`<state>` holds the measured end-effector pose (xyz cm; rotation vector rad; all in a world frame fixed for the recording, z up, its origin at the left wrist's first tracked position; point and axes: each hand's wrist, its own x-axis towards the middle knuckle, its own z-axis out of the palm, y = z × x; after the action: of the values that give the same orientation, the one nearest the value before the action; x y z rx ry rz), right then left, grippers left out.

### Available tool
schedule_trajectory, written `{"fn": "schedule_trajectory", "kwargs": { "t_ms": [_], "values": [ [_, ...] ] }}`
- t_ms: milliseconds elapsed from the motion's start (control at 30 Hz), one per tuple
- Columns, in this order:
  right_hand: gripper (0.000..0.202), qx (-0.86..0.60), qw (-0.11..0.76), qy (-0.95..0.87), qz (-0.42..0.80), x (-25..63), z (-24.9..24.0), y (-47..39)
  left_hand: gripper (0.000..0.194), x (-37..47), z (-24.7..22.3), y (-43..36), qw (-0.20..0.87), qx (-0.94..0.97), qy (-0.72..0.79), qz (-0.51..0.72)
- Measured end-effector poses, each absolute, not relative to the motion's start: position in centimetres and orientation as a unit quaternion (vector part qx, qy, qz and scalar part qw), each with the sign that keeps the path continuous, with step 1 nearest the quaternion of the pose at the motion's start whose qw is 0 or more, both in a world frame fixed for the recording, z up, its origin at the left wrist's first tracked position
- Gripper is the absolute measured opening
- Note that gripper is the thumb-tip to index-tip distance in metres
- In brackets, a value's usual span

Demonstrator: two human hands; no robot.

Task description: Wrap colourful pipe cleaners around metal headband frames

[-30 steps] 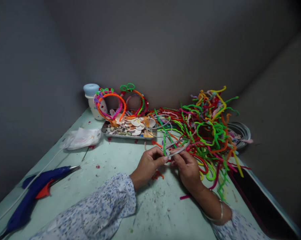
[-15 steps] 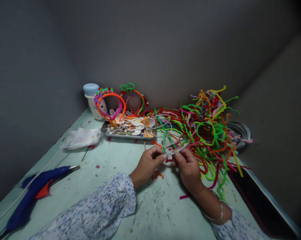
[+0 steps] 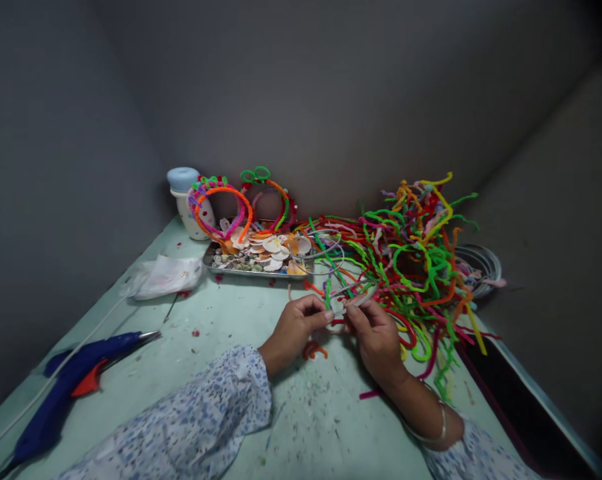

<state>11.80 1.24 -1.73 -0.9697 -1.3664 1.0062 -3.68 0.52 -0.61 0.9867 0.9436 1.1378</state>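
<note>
My left hand [image 3: 297, 327] is closed in a pinch on a green pipe cleaner [image 3: 328, 293], which stands up from the fingertips. Close beside it, my right hand [image 3: 375, 333] pinches a pale, thin headband [image 3: 368, 294] that curves between the two hands. The fingertips hide where the pieces meet. Behind my hands, thin metal hoops [image 3: 341, 257] overlap the right end of the shell tray. A short orange curl [image 3: 315, 349] lies on the table just below my left hand.
A metal tray [image 3: 251, 272] of shells holds wrapped headbands [image 3: 251, 212] beside a blue-lidded jar [image 3: 195, 213]. Tangled pipe cleaners [image 3: 421, 267] fill the right. A plastic bag [image 3: 165, 277] and a blue glue gun [image 3: 75, 380] lie left; a dark tray [image 3: 521, 407] lies right.
The fingers of my right hand have shifted slightly at the pale band. My left hand keeps almost the same place and pinch.
</note>
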Motion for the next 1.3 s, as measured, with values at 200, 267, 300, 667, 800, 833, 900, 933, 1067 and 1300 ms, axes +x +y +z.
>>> {"fn": "schedule_trajectory", "kwargs": {
  "t_ms": [200, 267, 300, 667, 800, 833, 900, 933, 1067, 1300],
  "values": [
    [0.019, -0.423, 0.553, -0.576, 0.429, 11.88, -1.93, 1.36, 0.030, -3.75, -0.81, 0.58, 0.626, 0.442, 0.418, 0.488],
    [0.019, -0.429, 0.554, -0.578, 0.420, 11.91, -2.01, 1.43, 0.032, -3.74, -0.83, 0.59, 0.621, 0.450, 0.412, 0.491],
    [0.019, -0.432, 0.554, -0.579, 0.413, 11.93, -2.06, 1.45, 0.033, -3.73, -0.83, 0.60, 0.620, 0.453, 0.408, 0.494],
    [0.019, -0.419, 0.538, -0.601, 0.418, 12.00, -2.02, 1.29, 0.030, -3.60, -0.56, 0.57, 0.633, 0.445, 0.405, 0.487],
    [0.020, -0.431, 0.542, -0.588, 0.417, 11.97, -2.03, 1.40, 0.032, -3.57, -0.52, 0.54, 0.629, 0.448, 0.405, 0.490],
    [0.021, -0.434, 0.545, -0.584, 0.416, 11.93, -1.96, 1.43, 0.033, -3.56, -0.50, 0.53, 0.630, 0.445, 0.404, 0.492],
    [0.022, -0.438, 0.553, -0.575, 0.414, 11.85, -1.79, 1.47, 0.032, -3.54, -0.48, 0.49, 0.634, 0.434, 0.400, 0.500],
    [0.023, -0.439, 0.557, -0.571, 0.415, 11.80, -1.70, 1.49, 0.030, -3.52, -0.50, 0.46, 0.634, 0.427, 0.399, 0.506],
    [0.025, -0.442, 0.565, -0.546, 0.433, 11.68, -1.53, 1.59, 0.020, -3.42, -0.82, 0.38, 0.579, 0.448, 0.414, 0.541],
    [0.026, -0.447, 0.565, -0.534, 0.442, 11.58, -1.33, 1.58, 0.008, -3.26, -1.18, 0.12, 0.434, 0.551, 0.463, 0.542]
  ]
}}
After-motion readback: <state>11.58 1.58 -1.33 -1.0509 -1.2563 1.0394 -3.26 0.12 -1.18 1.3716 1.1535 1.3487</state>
